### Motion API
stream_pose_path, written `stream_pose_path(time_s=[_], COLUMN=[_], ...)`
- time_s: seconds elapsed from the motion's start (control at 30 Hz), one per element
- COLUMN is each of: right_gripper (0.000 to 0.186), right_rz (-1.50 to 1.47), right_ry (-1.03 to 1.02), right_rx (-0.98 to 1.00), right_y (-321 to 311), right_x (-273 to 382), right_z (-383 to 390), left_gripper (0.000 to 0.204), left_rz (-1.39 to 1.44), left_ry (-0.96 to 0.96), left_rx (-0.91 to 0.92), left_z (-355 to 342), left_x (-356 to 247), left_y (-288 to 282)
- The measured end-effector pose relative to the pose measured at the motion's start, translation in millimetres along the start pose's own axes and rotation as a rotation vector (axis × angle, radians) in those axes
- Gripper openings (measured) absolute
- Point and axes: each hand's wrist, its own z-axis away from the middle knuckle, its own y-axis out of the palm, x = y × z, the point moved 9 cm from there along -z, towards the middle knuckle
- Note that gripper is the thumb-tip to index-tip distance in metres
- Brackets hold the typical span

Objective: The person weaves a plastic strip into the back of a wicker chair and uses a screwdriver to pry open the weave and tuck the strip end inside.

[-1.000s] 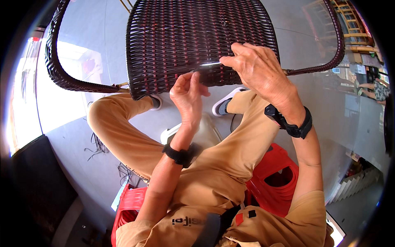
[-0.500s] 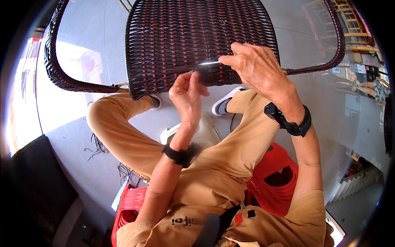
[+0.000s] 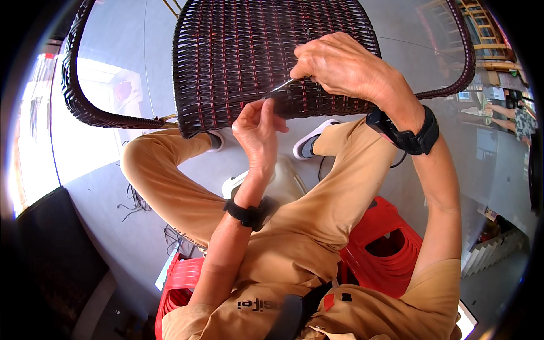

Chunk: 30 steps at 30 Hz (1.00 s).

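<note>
A dark brown woven wicker chair panel [image 3: 249, 51] with reddish strands spans the space in front of my knees. Over its right part, my right hand [image 3: 345, 68] is closed round a thin metal rod-like tool [image 3: 283, 85]. The tool's shiny shaft slants down and left toward the weave near my left fingertips; its handle is hidden in my fist. My left hand [image 3: 258, 133] is at the panel's near edge, thumb and forefinger pinched together. Whatever lies between those fingertips is too small to make out.
Curved wicker-wrapped arms [image 3: 76, 85] flank the panel. Between my legs stands a whitish plastic container [image 3: 283, 184]. Red plastic stools [image 3: 379, 249] are beside and beneath me. Dark loose strands [image 3: 135, 204] lie on the floor at left. Another person's arm [image 3: 501, 111] shows at far right.
My right hand has shifted slightly left and up, its wrist bending more, and the tool has turned from nearly level to slanting. My left hand has stayed in place.
</note>
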Motion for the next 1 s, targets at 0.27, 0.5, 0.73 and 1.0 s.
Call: stream_pose_path(time_s=[0.27,0.5,0.73,1.0], right_gripper=[0.006,0.027,0.027,0.024], right_rz=[-0.035,-0.381,-0.906,-1.079], right_ry=[0.013,0.273,0.249,0.330], right_rx=[0.072,0.157,0.056,0.120], right_y=[5,57,69,84], right_x=[16,-7,-37,-43], right_z=[-11,17,18,26], left_gripper=[0.019,0.018,0.018,0.018], left_rz=[-0.006,-0.002,0.008,-0.045], left_ry=[0.001,-0.028,-0.060,-0.114], left_rx=[-0.005,-0.002,0.000,0.032], left_z=[-1,-1,-2,-6], left_x=[1,3,-1,0], left_y=[-2,-4,-3,-2])
